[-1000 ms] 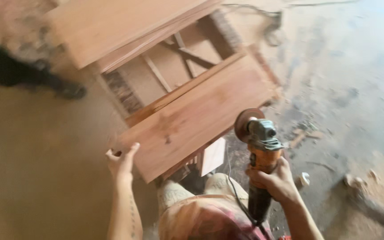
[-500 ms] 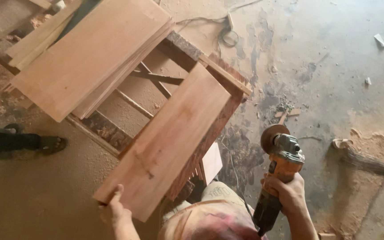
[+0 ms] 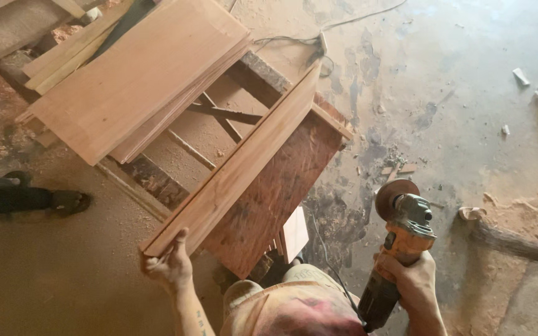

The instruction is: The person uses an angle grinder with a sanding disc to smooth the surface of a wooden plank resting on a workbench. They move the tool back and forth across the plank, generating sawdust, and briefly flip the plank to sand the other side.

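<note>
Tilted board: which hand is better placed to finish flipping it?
Left. The left hand already grips the near end of the tilted board, raised on edge. The right hand is occupied, wrapped around the orange angle grinder, clear of the wood.

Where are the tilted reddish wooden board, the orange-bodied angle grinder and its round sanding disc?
tilted reddish wooden board (image 3: 244, 163), head view, pale upturned face.
orange-bodied angle grinder (image 3: 401, 241), head view, orange housing.
round sanding disc (image 3: 388, 194), head view, disc face.
</note>
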